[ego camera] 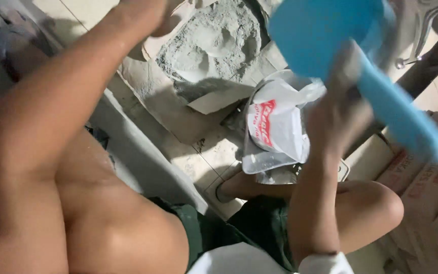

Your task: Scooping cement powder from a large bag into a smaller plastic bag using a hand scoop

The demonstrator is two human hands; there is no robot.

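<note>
My right hand [336, 112] is shut on the handle of a blue plastic scoop [325, 30], blurred, with its bowl raised over the torn paper sack [143, 76]. Grey cement powder [214, 40] lies heaped in the open sack. My left arm stretches up the left side, and my left hand [160, 15] reaches the sack's top edge, mostly cut off by the frame. Its fingers are hidden. A white plastic bag with red print [277, 127] sits on the floor just below the scoop, beside my right hand.
Stacked paper sacks [432, 182] lie at the right. A grey ledge [143, 152] runs diagonally across the tiled floor [204, 157]. A bare foot [6, 35] rests at the top left. My knees and dark green shorts [259, 223] fill the bottom.
</note>
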